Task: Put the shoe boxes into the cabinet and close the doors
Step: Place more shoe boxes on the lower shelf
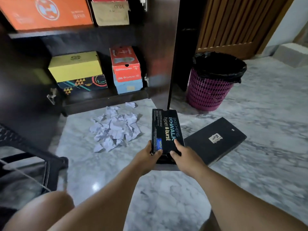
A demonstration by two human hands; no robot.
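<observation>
Cabinet (100, 32) open, dark wood, far left to centre. Upper shelf: orange box (46, 13) at the left, brown box (110, 14) just beside it on the right. Lower shelf: yellow box (75, 65) stacked on a patterned dark box (83, 85) at the left; red box (125, 63) stacked on a blue box (129, 86) toward the shelf's right end. Right door (160, 52) stands open, edge toward the camera.

Floor (166, 194) is grey marble. Crumpled white paper (115, 127) lies in a heap near the cabinet's bottom front edge.

Left hand (150, 155) grips the near left corner of the black shoe box (166, 129), thumb on the lid. Right hand (181, 153) grips the near right corner, thumb on top too. Both hands hold the box (printed lid up, long axis pointing at the cabinet), in front of the open door's edge; cannot tell whether its far end touches the floor.

Second black box (216, 140) lies flat on the floor just right of the held one. Pink bin (211, 87) with a black liner stands further back, right of the door.
</observation>
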